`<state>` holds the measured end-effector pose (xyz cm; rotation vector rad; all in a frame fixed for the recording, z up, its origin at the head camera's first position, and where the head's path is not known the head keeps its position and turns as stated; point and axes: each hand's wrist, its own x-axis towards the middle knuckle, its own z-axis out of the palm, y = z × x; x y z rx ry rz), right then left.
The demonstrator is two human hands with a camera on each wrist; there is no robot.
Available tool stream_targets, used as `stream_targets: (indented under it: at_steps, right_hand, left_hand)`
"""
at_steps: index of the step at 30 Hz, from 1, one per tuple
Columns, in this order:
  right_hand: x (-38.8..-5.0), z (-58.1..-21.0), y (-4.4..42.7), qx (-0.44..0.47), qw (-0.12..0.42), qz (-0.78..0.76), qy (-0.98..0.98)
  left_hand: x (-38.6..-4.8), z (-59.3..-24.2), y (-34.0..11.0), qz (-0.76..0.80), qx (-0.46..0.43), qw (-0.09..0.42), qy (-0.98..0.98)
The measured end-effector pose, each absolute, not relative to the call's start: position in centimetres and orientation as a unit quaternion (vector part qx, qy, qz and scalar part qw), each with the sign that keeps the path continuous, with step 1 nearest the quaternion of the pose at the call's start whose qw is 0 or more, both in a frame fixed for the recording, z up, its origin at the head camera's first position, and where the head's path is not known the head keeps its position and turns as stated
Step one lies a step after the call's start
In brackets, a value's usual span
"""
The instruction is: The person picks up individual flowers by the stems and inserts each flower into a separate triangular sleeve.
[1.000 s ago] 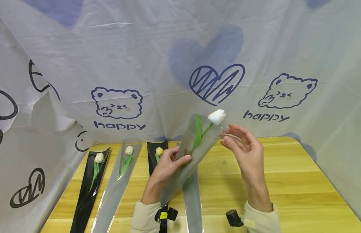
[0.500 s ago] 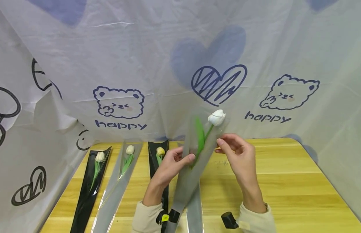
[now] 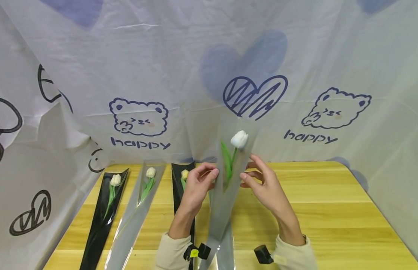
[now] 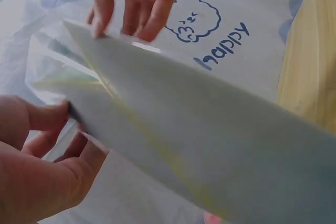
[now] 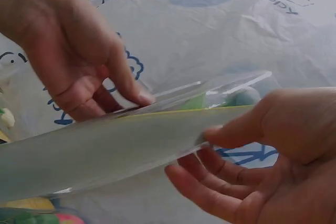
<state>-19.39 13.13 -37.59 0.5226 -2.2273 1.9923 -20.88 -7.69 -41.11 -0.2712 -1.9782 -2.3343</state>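
Observation:
A white tulip with green leaves stands inside a long translucent grey flower sleeve, held nearly upright above the table. My left hand pinches the sleeve's left edge below the bloom, thumb in front. On the opposite edge, my right hand pinches with thumb and fingers. The left wrist view shows the sleeve's broad grey face with a yellowish line along it. In the right wrist view the bloom is partly hidden behind the film.
Left on the wooden table lie a black sleeve and a grey sleeve, each with a white tulip. A black sleeve with a yellow tulip is partly behind my left arm. Another grey sleeve lies underneath. Printed cloth hangs behind.
The held sleeve has swung from a rightward lean to nearly upright, its bloom shifting left. My right hand has come in from the right and now grips the sleeve's edge.

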Motion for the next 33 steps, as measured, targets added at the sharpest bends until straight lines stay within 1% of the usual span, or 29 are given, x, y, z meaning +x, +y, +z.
stream_targets:
  at_steps: [2,5,8,10,12,14,17,19,22,28,30,33]
  right_hand:
    - [-19.5,-37.8,13.0,0.161,0.045,0.659,-0.734]
    - [-19.6,-37.9,12.9,0.137,0.072,0.677,-0.72]
    - [-19.8,-38.0,13.0,0.122,0.115,0.691,-0.703]
    - [-20.0,-38.1,13.2,0.111,0.134,0.699,-0.694]
    - [-20.2,-38.3,13.3,0.101,0.143,0.704,-0.688]
    - [-20.3,-38.4,13.4,0.094,0.147,0.708,-0.684]
    - [-20.4,-38.4,13.5,0.088,0.149,0.709,-0.684]
    - [-20.5,-38.5,13.6,0.085,0.148,0.706,-0.687]
    - [-20.7,-38.7,14.0,0.078,0.137,0.699,-0.697]
    - [-20.6,-38.7,16.6,0.069,0.078,0.675,-0.731]
    - [-20.4,-38.6,17.9,0.063,0.078,0.657,-0.747]
    - [-20.0,-38.4,20.0,0.043,0.102,0.635,-0.765]
  left_hand:
    - [-20.8,-41.0,-7.5,-0.768,-0.079,0.045,-0.634]
    - [-20.8,-40.9,-7.6,-0.765,-0.087,0.04,-0.637]
    - [-20.8,-41.0,-8.0,-0.75,-0.125,0.004,-0.649]
    - [-20.8,-41.0,-8.1,-0.738,-0.154,-0.021,-0.657]
    - [-20.8,-41.1,-8.1,-0.731,-0.172,-0.038,-0.659]
    - [-20.8,-41.3,-7.9,-0.731,-0.174,-0.045,-0.659]
    - [-21.0,-41.8,-7.5,-0.728,-0.167,-0.064,-0.662]
    - [-21.1,-42.3,-7.1,-0.723,-0.161,-0.087,-0.667]
    - [-21.2,-43.2,-6.2,-0.717,-0.156,-0.108,-0.671]
    - [-21.0,-44.6,-3.8,-0.73,-0.133,-0.097,-0.663]
    - [-20.9,-45.2,-2.8,-0.731,-0.12,-0.097,-0.664]
    - [-20.8,-46.3,-1.0,-0.735,-0.1,-0.103,-0.662]
